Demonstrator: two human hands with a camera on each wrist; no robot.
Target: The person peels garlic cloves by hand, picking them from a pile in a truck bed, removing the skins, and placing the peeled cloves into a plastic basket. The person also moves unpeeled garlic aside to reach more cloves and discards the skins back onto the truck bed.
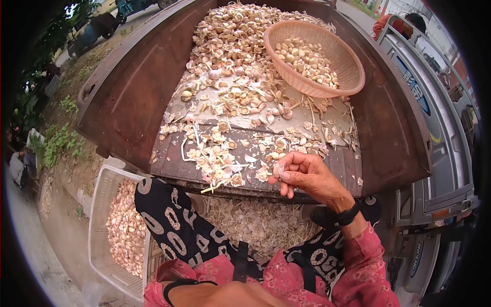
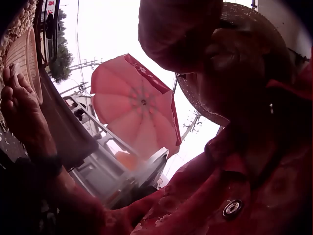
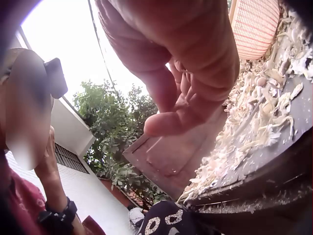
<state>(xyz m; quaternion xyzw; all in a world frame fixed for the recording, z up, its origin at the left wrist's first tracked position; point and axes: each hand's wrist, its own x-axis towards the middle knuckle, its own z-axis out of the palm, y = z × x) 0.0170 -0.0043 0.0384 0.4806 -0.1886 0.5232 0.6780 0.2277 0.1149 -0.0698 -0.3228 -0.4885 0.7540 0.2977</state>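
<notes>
The right hand (image 1: 313, 178) pinches a pale garlic clove (image 1: 278, 169) between thumb and fingers, above the near edge of the cart bed (image 1: 169, 153). In the right wrist view that hand (image 3: 190, 58) fills the top, its curled fingers hiding most of what they hold. The left hand (image 3: 46, 154) is raised beside the person's head, its fingers mostly hidden; the left wrist view shows it dark and close (image 2: 178, 36). Loose cloves and papery skins (image 1: 220, 148) lie on the bed. A pink basket (image 1: 355, 84) holds peeled cloves (image 1: 304, 59).
A white crate (image 1: 97, 230) of unpeeled cloves (image 1: 125, 230) stands at the lower left. Skins cover the ground (image 1: 261, 220) between the legs. Rusty side walls (image 1: 133, 92) flank the bed, with a grey vehicle (image 1: 434, 138) on the right. A red umbrella (image 2: 122, 93) stands behind.
</notes>
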